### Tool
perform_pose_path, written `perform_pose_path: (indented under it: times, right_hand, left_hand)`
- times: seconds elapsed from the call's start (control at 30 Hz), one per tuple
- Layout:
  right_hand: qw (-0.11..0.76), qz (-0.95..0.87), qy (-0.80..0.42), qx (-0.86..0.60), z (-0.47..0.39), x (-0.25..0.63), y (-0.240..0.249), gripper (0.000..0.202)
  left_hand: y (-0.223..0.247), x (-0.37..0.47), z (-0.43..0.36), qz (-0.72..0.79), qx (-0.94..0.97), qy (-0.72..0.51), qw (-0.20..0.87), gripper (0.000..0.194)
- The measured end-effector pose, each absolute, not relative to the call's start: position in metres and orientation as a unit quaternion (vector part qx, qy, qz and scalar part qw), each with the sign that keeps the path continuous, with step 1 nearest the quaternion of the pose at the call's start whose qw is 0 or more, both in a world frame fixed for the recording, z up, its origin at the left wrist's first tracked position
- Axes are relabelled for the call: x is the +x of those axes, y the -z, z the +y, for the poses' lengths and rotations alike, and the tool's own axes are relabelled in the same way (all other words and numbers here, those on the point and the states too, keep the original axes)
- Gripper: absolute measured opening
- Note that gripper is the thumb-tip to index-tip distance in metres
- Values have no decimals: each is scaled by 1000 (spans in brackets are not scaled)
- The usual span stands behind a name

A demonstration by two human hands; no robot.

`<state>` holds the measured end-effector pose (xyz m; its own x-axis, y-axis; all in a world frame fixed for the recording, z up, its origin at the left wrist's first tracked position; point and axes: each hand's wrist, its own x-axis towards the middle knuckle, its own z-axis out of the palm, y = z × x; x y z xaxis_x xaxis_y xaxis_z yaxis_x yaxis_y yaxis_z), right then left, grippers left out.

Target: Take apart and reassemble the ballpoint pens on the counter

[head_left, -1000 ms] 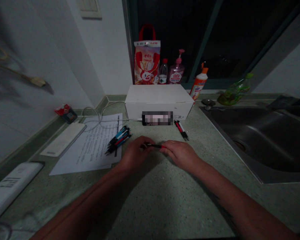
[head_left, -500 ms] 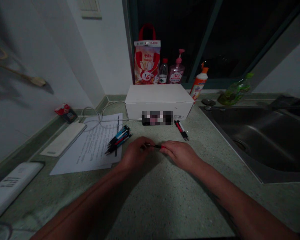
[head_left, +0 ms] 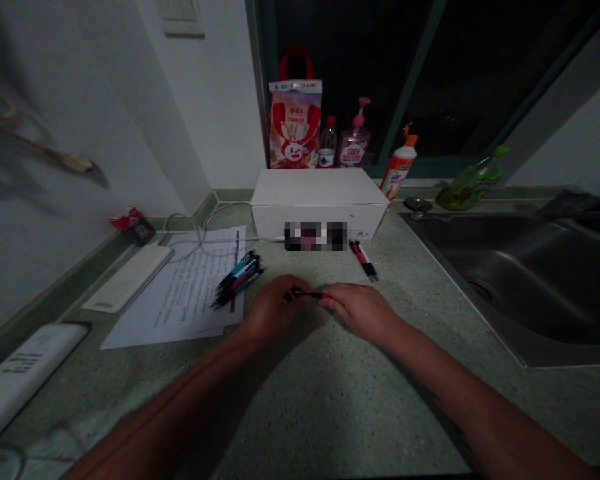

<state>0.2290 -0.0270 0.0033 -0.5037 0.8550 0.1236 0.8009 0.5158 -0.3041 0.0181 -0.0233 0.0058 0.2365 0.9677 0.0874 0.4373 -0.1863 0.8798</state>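
Observation:
Above the counter, my right hand (head_left: 363,310) is closed round the red barrel of a pen (head_left: 317,295) lying sideways between my hands. At the pen's dark, pointed end, my left hand (head_left: 275,303) pinches with thumb and fingers; the small part inside that pinch is partly hidden. To the left, several pens (head_left: 237,277) with blue, red and black barrels lie in a bundle on a printed sheet (head_left: 180,287). Beyond my right hand, a red pen (head_left: 361,259) and a white pen (head_left: 367,259) lie side by side.
A white box (head_left: 320,190) stands at the back, with a cable leading to a blurred-out device (head_left: 315,237) before it. A metal sink (head_left: 480,307) is at right. White power strip (head_left: 30,367) and flat white case (head_left: 127,279) lie left. Bottles (head_left: 353,147) line the sill.
My left fingers have shifted slightly toward my right hand along the pen, covering more of its tip end. My right hand stays almost still.

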Motion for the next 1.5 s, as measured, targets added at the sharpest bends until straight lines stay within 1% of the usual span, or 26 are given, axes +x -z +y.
perform_pose_path:
  times: [0.07, 0.17, 0.23, 0.33, 0.47, 0.53, 0.6, 0.67, 0.73, 0.8, 0.9, 0.97, 1.1, 1.17, 1.23, 1.3, 1.5]
  right_hand:
    - [136, -860, -106, -481, -27, 229, -3, 21]
    - [137, -860, -107, -479, -27, 230, -3, 21]
    - [138, -861, -110, -476, -27, 230, -3, 21]
    - [150, -859, -120, -475, -27, 230, -2, 22]
    - [174, -850, -149, -474, -26, 231, -1, 22]
    - [217, -838, -173, -470, -24, 234, -1, 20]
    - [294, -805, -198, -476, -20, 238, -2, 20]
    - [385, -745, -235, -491, -16, 241, -3, 21]
    - [464, -666, -301, -500, -12, 243, -3, 23]
    - [525, -588, -372, -491, -9, 241, -4, 29]
    - [580, -509, -440, -460, -10, 236, -5, 40]
    - [585, -488, -468, -448, -12, 232, -4, 45]
    - [567, -471, -528, -422, -16, 225, 0, 50]
    - [571, -456, -549, -406, -17, 223, 2, 56]
    - [581, -439, -556, -401, -17, 222, 3, 64]
    - [583, -427, -561, -405, -17, 222, 3, 69]
    - [542, -460, -560, -425, -16, 223, 4, 60]
  left_hand:
    - [-6, 18, -23, 511, 683, -359, 378, 10]
    - [-3, 16, -22, 508, 687, -354, 379, 9]
    - [0, 14, -21, 505, 705, -348, 356, 8]
    - [4, 13, -21, 500, 726, -350, 315, 12]
    - [2, 14, -23, 501, 735, -351, 292, 11]
    - [-2, 14, -23, 515, 726, -360, 278, 11]
    - [-7, 13, -22, 532, 710, -372, 273, 10]
    - [-11, 13, -21, 540, 696, -374, 290, 7]
    - [-12, 14, -23, 531, 689, -363, 334, 4]
    - [-10, 18, -26, 501, 693, -341, 390, 4]
    - [-5, 24, -32, 446, 697, -321, 461, 9]
    - [-3, 26, -33, 445, 687, -330, 471, 11]
    - [-8, 24, -30, 488, 664, -360, 437, 9]
    - [-11, 22, -29, 491, 662, -368, 430, 9]
    - [-12, 22, -29, 476, 667, -363, 444, 10]
    - [-10, 23, -31, 457, 673, -352, 464, 11]
    - [-2, 27, -36, 440, 679, -348, 474, 10]
